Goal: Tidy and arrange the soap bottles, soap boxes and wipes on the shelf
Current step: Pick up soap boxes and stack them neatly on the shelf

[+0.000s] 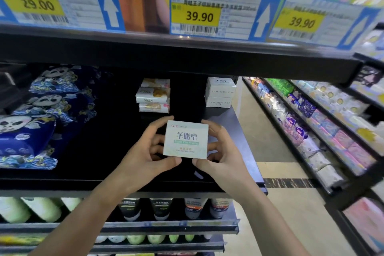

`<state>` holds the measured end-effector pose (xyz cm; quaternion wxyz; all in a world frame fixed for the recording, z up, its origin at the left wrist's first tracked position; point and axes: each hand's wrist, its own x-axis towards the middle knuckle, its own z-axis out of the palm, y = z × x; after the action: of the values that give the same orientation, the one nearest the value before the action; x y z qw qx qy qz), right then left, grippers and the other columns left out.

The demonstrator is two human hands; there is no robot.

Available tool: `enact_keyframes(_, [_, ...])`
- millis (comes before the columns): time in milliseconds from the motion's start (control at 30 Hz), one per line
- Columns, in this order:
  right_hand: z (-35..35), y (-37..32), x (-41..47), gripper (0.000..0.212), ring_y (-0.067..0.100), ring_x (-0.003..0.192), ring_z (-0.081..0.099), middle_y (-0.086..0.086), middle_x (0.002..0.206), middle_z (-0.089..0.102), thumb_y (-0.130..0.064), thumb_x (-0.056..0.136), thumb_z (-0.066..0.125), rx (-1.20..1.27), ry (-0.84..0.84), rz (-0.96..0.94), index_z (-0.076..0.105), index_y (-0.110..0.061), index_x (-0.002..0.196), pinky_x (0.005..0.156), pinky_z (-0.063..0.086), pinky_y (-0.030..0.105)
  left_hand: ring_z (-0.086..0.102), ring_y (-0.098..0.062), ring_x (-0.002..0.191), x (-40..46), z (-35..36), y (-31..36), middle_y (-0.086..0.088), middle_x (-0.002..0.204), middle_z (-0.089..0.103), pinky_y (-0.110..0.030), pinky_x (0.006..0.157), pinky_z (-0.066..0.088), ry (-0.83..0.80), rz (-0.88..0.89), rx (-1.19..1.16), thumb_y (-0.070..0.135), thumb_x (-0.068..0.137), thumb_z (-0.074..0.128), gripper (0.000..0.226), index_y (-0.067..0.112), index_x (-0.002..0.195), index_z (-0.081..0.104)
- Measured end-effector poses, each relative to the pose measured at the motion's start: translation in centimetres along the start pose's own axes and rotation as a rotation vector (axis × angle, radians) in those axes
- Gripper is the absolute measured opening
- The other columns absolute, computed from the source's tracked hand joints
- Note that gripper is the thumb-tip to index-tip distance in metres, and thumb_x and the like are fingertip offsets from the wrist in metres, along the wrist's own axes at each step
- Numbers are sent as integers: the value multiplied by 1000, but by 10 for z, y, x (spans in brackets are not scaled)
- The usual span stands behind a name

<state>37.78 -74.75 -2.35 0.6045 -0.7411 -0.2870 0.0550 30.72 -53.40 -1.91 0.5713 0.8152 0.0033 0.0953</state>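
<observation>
Held box: a white soap box (186,139) with green print is held upright, its front toward the camera, above the front part of the black shelf (116,147).
Left hand: the left hand (148,153) is clamped on the left side of the box, thumb under the lower edge, fingers behind the left edge.
Right hand: the right hand (220,149) is clamped on the right side of the same box, thumb near the lower right corner, fingers around the right edge.
Shelf front edge: the front lip runs just below the wrists; both forearms cross over it.
Shelf right edge: the board ends a little to the right of the right hand; past it is the aisle floor (276,172).
Open room: the dark shelf surface between the wipes and the hands is bare, and also the strip in front of the two stacks.
Upper limit: the shelf above (166,48) hangs low over the space, with price tags (199,14) on its rail.
Stack at the back: wrapped soap bars (153,95) are piled behind the held box, slightly left of it.
Second stack: white soap boxes (220,92) are piled at the back right, near the right edge, apart from the wrapped bars.
Wipes: dark blue wipes packs (41,114) with panda print fill the left part of the shelf, well apart from the hands.
Below: tubes (176,208) stand on the lower shelf, under the forearms.
Right of aisle: another rack (324,122) carries soft packs.
</observation>
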Motion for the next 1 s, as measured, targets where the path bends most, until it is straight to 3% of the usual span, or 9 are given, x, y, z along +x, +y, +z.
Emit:
enact_keyframes(333, [-1,0,1,72,17,98,65,-20,141,59,-17,80,76,5,-10,15,48,-44,140,78,54,28,69,-17,116,-1,-1,-3,3,123,73,-48,107,51,-21,5,28,6,87,83,92,54,148,35])
enact_keyframes(500, [-1,3,1,70,21,104,66,-17,136,62,-14,77,77,10,-26,40,49,-37,137,79,53,30,67,-13,118,-1,0,-2,10,128,71,-46,101,52,-25,6,37,17,84,88,88,56,144,36])
enact_keyframes(633, [-1,4,1,68,23,108,66,-14,132,67,-12,77,76,2,-28,49,49,-39,133,84,58,47,68,-15,117,-3,0,1,13,131,66,-52,98,55,-8,9,22,38,72,93,88,55,142,41])
enact_keyframes(733, [-2,4,1,70,22,109,65,-15,131,68,-13,78,75,3,-44,58,47,-42,136,86,58,44,67,-11,118,-2,1,-1,20,136,61,-44,96,57,8,22,24,52,63,88,86,55,137,45])
enact_keyframes(800, [0,3,0,75,19,112,63,-17,133,66,-15,82,77,-17,-60,50,43,-44,141,88,56,37,62,-5,123,-2,0,-1,23,142,57,-27,91,56,34,35,34,56,60,88,86,54,135,47])
enact_keyframes(867, [4,3,-1,87,17,118,61,-16,137,63,-22,80,79,-60,-76,43,34,-46,150,94,56,40,59,0,125,-2,0,-1,27,141,56,-17,89,52,43,38,23,58,59,87,85,49,134,49])
enact_keyframes(1000, [7,5,-2,104,15,119,60,-22,138,55,-12,83,79,-68,-95,-3,17,-46,160,94,58,41,65,-2,119,-2,1,-2,22,129,68,-27,92,50,53,10,-8,57,59,89,80,39,129,54])
